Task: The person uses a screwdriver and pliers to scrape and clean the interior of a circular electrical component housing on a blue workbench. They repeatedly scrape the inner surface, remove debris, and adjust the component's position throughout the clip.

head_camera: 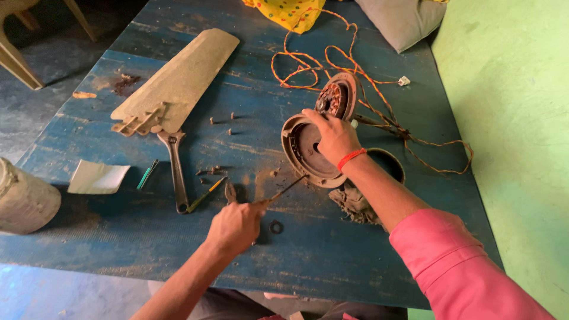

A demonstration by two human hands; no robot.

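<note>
The right hand (335,135) is gripping the top rim of the round fan motor cover (308,151), tilted on edge mid-table. The left hand (236,226), closed around a thin screwdriver (284,191), is lying below-left of the cover, shaft running up-right with its tip touching the cover's lower rim. Left of the cover, bare blue table (332,249) is lying open before the wrench (176,172); the table's right edge is lying near.

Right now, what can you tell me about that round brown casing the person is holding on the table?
The round brown casing looks like a dusty fan motor cover, dish-shaped with a ribbed rim and a central hole. It stands tilted on edge on the blue table, steadied by the right hand. A thin tool in the left hand reaches its lower rim.
</note>
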